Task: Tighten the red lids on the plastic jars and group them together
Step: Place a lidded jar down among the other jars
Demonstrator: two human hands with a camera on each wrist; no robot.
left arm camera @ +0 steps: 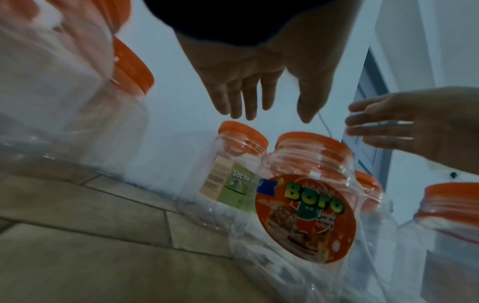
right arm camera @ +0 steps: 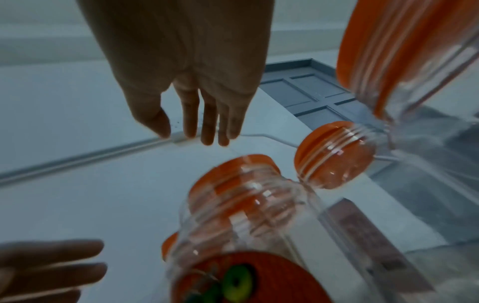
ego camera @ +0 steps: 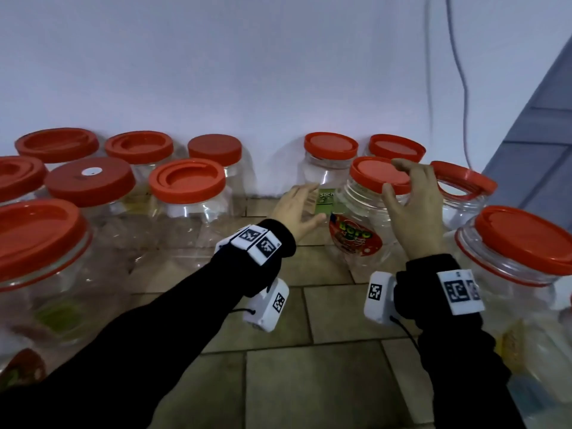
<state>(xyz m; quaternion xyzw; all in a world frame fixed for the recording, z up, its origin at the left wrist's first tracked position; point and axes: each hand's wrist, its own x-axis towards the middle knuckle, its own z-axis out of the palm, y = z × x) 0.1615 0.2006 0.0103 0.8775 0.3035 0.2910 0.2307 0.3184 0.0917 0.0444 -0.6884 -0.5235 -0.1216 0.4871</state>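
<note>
A clear plastic jar with a round "Boro" label is seen tilted on the tiled floor, near the wall, among other jars on the right side. Its red lid is bracketed by the right hand, whose fingers are spread and loosely curved around the rim; whether the lid is actually touched cannot be told. The left hand is held open beside the jar, fingers extended and slightly apart, nothing gripped. Just behind, a jar with a green label is capped in red. All jars appear empty. A cluster of red-lidded jars is gathered at left.
</note>
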